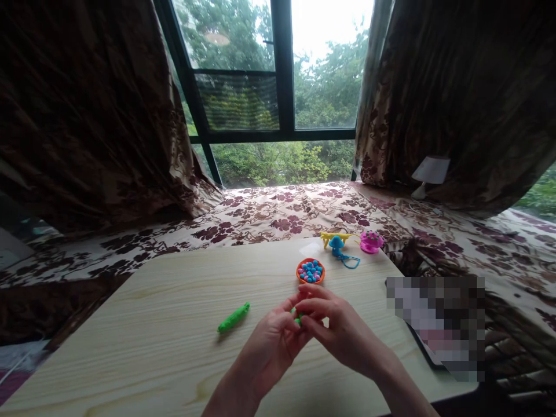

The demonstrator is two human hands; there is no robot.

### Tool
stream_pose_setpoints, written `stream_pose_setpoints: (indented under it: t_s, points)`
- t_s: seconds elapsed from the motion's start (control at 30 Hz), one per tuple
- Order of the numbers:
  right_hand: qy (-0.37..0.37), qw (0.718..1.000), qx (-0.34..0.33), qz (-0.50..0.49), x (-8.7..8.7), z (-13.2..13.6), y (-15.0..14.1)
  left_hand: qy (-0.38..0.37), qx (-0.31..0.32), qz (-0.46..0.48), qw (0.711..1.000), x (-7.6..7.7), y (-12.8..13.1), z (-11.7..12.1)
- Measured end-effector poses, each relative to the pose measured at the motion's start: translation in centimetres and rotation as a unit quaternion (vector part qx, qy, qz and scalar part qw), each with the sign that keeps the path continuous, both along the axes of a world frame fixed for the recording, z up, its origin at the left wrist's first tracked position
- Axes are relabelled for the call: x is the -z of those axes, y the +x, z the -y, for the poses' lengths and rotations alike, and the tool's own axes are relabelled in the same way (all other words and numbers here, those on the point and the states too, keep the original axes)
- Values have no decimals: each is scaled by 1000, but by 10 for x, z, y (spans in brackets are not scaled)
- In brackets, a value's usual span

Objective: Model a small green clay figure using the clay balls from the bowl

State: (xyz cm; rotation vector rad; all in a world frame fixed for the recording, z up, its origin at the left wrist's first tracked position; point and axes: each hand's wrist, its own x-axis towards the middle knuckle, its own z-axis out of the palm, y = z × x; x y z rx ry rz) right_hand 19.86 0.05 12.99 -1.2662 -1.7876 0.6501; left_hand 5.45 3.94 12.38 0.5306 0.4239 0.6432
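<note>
My left hand (273,341) and my right hand (336,327) meet above the middle of a light wooden table (165,324). Their fingertips pinch together on a small green piece of clay (297,318), mostly hidden by the fingers. A green clay roll (233,317) lies on the table to the left of my hands. Just beyond my hands sits a small orange bowl (310,271) filled with several blue and pink clay balls.
At the table's far edge stand a blue clay figure with a yellow piece (336,242) and a pink clay piece with dots (371,241). A dark flat device (423,341) lies at the right edge. Floral bedding, curtains, a white lamp (430,174) and a window lie beyond.
</note>
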Motion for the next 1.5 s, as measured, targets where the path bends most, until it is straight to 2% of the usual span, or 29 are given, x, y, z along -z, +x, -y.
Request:
stream_pose_setpoints:
  t_s: [0.17, 0.23, 0.3, 0.33, 0.43, 0.53, 0.6, 0.73, 0.83, 1.0, 1.17, 1.33, 1.5]
  points:
    - [30, 999, 39, -24, 8, -7, 11, 47, -7, -74, 996, -5, 15, -4]
    - [40, 994, 78, -71, 14, -16, 19, 108, -54, -181, 976, -2, 20, -10]
    - [42, 985, 120, -114, 19, -31, 31, 187, -131, -312, 922, 4, 25, -23]
    - [39, 982, 136, -125, 21, -39, 37, 229, -176, -370, 883, 8, 28, -33]
    - [37, 980, 161, -106, 26, -67, 53, 280, -241, -432, 823, 19, 38, -71]
    - [43, 980, 186, -63, 32, -87, 62, 353, -236, -476, 771, 24, 50, -104]
    - [43, 979, 197, -32, 36, -94, 63, 402, -223, -498, 736, 26, 58, -115]
    - [38, 978, 203, 20, 43, -96, 60, 467, -193, -541, 673, 30, 69, -122]
    - [28, 981, 187, 50, 43, -95, 57, 496, -162, -556, 647, 32, 72, -125]
    - [12, 982, 173, 73, 39, -93, 56, 515, -131, -549, 645, 33, 65, -132]
    - [-10, 970, 232, 68, 43, -100, 64, 474, -143, -558, 666, 44, 55, -137]
    - [-70, 973, 218, 33, 59, -109, 66, 423, -127, -530, 723, 57, 54, -132]
    - [-120, 975, 182, -40, 63, -108, 65, 363, -148, -463, 795, 56, 55, -121]
